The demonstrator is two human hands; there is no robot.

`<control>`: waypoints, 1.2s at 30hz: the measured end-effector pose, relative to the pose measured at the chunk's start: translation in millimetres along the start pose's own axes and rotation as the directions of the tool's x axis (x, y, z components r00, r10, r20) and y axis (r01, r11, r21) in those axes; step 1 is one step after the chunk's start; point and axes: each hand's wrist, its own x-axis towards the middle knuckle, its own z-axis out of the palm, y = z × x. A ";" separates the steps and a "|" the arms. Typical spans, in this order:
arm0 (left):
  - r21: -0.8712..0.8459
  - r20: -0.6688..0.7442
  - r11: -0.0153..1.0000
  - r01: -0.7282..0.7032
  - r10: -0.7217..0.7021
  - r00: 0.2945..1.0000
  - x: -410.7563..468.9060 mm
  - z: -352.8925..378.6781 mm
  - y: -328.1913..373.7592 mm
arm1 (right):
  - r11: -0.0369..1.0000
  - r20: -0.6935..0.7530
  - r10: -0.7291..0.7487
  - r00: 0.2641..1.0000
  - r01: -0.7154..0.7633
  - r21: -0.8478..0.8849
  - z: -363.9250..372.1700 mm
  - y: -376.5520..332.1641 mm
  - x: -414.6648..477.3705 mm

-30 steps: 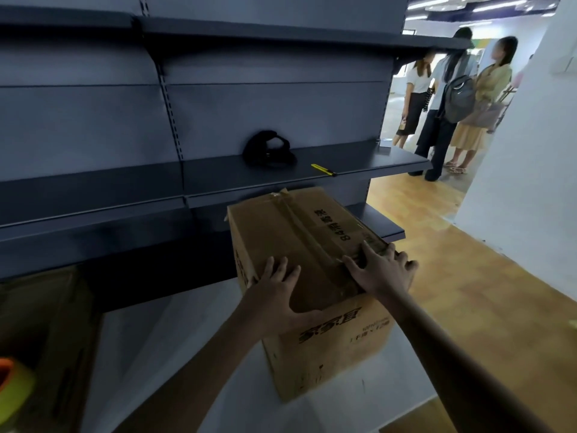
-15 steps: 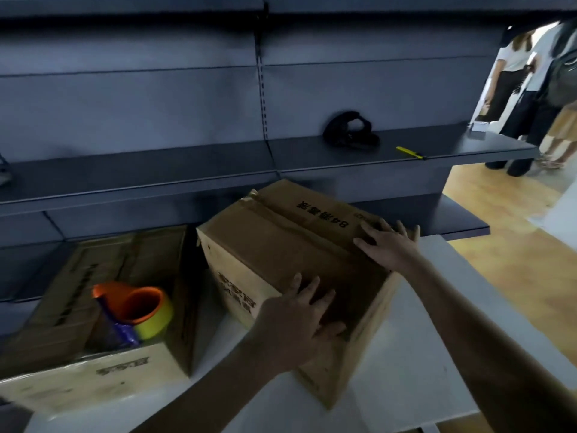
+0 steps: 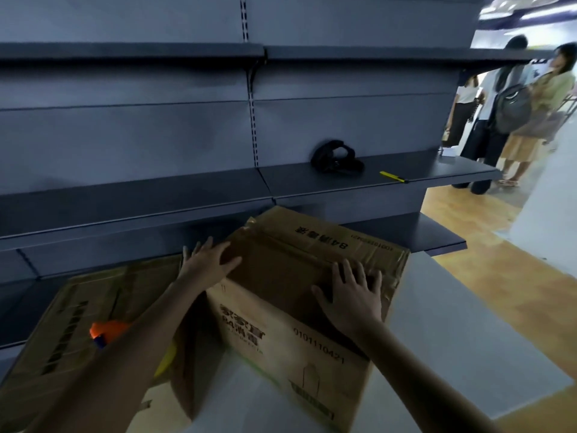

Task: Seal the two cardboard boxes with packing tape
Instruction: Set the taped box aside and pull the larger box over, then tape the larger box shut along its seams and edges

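Beside shelving (image 3: 187,135), left hand (image 3: 209,260) moved to box (image 3: 281,276) corner.

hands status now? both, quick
Left hand: open, fingers spread, on the far left corner of the right box, holding nothing.
Right hand: open, palm flat on that box's top, holding nothing.

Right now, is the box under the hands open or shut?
Shut. The right box's top flaps lie flat, with the left hand and right hand pressing them down.
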 end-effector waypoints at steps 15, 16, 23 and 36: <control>0.043 -0.301 0.974 0.223 -0.200 0.933 -98.4 43.2 41.3 | 0.910 0.061 -0.414 0.908 0.410 0.066 -13.5 80.0 66.5; 0.056 -0.294 0.967 0.250 -0.224 0.929 -106.4 44.4 46.4 | 0.898 0.064 -0.438 0.897 0.433 0.079 -16.1 82.3 73.1; 0.158 -0.316 0.937 0.311 -0.250 0.915 -107.7 30.7 69.8 | 0.850 0.088 -0.523 0.848 0.511 0.130 -18.9 89.7 105.2; 0.136 -0.108 0.982 0.134 -0.120 0.987 -20.1 29.0 100.2 | 0.880 0.103 -0.475 0.874 0.472 0.053 -11.6 46.8 107.8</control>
